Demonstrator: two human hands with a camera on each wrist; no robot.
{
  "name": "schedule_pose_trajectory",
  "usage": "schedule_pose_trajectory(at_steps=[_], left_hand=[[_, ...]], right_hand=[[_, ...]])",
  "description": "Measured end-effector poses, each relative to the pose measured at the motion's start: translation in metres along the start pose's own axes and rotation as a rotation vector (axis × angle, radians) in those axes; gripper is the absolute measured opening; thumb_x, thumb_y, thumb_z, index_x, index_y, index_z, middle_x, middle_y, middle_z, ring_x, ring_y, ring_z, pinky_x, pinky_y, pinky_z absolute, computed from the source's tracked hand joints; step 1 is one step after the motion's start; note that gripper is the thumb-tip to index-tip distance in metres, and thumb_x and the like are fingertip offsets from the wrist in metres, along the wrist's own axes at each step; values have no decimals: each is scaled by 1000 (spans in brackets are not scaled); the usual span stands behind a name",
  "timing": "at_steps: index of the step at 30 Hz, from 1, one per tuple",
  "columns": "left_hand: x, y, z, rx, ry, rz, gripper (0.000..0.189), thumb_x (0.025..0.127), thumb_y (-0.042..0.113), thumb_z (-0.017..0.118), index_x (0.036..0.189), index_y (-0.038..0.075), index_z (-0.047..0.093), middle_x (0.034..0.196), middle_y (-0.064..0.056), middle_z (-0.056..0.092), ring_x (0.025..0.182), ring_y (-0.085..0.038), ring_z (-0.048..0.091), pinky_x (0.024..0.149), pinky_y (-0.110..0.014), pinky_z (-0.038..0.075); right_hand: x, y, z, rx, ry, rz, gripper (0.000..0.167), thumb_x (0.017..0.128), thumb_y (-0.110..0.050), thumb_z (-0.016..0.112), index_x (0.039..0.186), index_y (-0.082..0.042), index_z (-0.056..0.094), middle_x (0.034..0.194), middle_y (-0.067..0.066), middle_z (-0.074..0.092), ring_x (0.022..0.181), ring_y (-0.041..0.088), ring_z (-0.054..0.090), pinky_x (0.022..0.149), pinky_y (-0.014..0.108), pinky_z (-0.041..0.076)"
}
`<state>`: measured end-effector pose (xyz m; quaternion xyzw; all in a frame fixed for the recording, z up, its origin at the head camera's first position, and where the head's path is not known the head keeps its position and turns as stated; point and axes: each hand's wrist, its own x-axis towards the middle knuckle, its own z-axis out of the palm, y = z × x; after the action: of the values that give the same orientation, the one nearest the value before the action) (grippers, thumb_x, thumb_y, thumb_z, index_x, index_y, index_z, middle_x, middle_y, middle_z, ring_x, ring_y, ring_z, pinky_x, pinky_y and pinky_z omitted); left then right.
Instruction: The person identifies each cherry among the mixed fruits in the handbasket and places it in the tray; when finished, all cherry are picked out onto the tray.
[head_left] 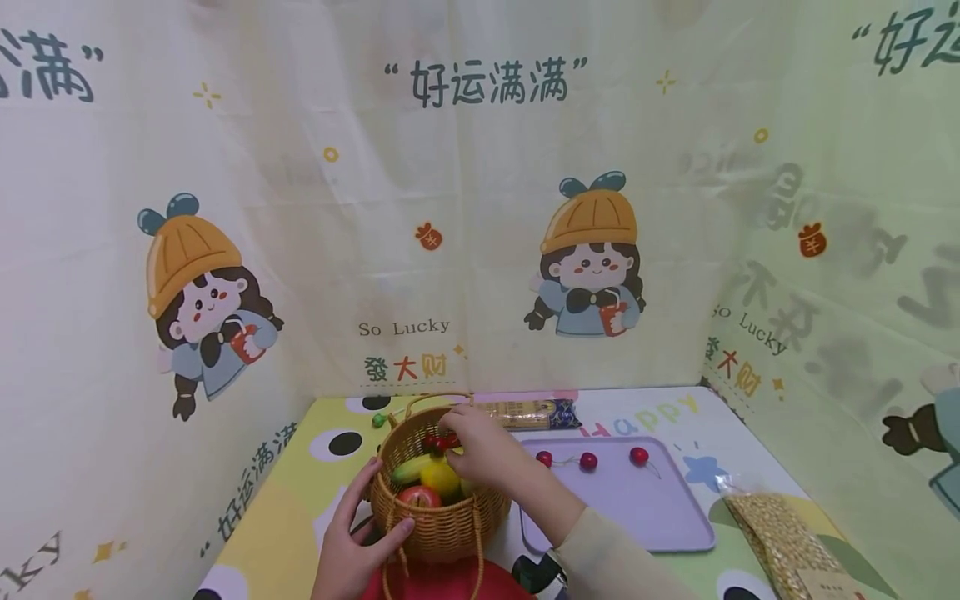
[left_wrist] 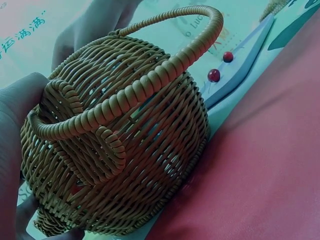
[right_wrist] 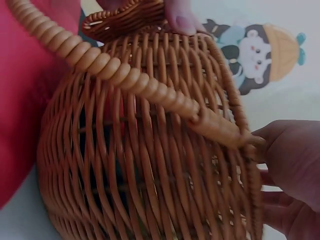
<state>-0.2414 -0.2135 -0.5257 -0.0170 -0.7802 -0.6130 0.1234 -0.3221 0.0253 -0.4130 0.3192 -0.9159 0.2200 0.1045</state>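
Note:
A wicker basket [head_left: 442, 529] with cord-wrapped handles stands at the front of the table. My left hand [head_left: 352, 533] holds its left side, thumb at the front of the rim. Inside lie a red apple [head_left: 420, 497], a yellow lemon [head_left: 441, 477] and a long yellow-green fruit [head_left: 411, 469]. My right hand [head_left: 483, 446] reaches in over the right rim, finger and thumb pinching red cherries [head_left: 433, 442]. In the right wrist view the fingertips are hidden behind the basket wall [right_wrist: 150, 150]. A handle [left_wrist: 150, 82] arcs across the left wrist view.
Right of the basket is a lilac tray [head_left: 637, 517] with a few cherries [head_left: 588, 461] on it. A long gold-and-blue packet [head_left: 525, 413] lies behind. A clear bag of pale grains [head_left: 783, 533] is at the right edge. Something red [head_left: 487, 581] sits before the basket.

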Motion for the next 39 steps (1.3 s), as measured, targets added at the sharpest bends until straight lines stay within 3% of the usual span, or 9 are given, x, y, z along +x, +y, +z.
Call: schedule_pose_trajectory(at_steps=[8, 12, 15, 21, 28, 33, 39], left_hand=[[-2, 0, -2, 3, 3, 7, 89, 90, 33, 96, 164, 45, 48, 178, 9, 38, 157, -29, 41, 110, -57, 63], [-2, 1, -2, 10, 3, 4, 89, 90, 34, 96, 164, 46, 48, 178, 9, 38, 157, -29, 40, 111, -58, 62], [-1, 1, -2, 17, 7, 7, 89, 90, 34, 96, 164, 45, 48, 178, 9, 38, 157, -26, 41, 111, -58, 62], [-1, 1, 0, 30, 15, -1, 91, 89, 33, 97, 164, 45, 48, 177, 13, 39, 150, -17, 43, 109, -47, 64], [-2, 0, 1, 28, 17, 17, 91, 89, 34, 97, 166, 41, 48, 178, 8, 38, 155, -27, 42, 109, -59, 63], [-2, 1, 2, 30, 18, 19, 90, 89, 35, 97, 165, 43, 48, 179, 7, 37, 156, -30, 42, 109, -59, 63], [-3, 1, 3, 24, 16, 16, 91, 89, 33, 96, 165, 40, 48, 179, 6, 37, 158, -31, 41, 109, -59, 63]], right_hand=[[19, -6, 20, -13, -114, 58, 29, 93, -13, 86, 121, -14, 80, 119, 1, 75, 106, 11, 66, 103, 32, 64], [25, -6, 30, -66, -146, 40, 30, 91, -11, 85, 121, -13, 80, 117, 1, 74, 103, 10, 64, 99, 29, 63], [30, -6, 37, -122, -153, 12, 33, 91, -14, 85, 124, -13, 79, 117, 0, 73, 105, 12, 65, 98, 30, 63], [32, -6, 48, -158, -180, 13, 41, 92, -18, 85, 133, -13, 77, 125, 1, 73, 118, 16, 69, 109, 34, 61], [33, -3, 52, -199, -215, 25, 39, 93, -21, 84, 130, -13, 78, 124, 2, 75, 117, 18, 69, 109, 34, 61], [32, -2, 51, -211, -221, 33, 34, 93, -20, 84, 126, -11, 79, 130, 7, 74, 120, 20, 70, 110, 35, 62], [31, -2, 51, -181, -196, 46, 27, 91, -18, 88, 116, -11, 81, 120, 6, 73, 105, 17, 69, 103, 34, 64]])
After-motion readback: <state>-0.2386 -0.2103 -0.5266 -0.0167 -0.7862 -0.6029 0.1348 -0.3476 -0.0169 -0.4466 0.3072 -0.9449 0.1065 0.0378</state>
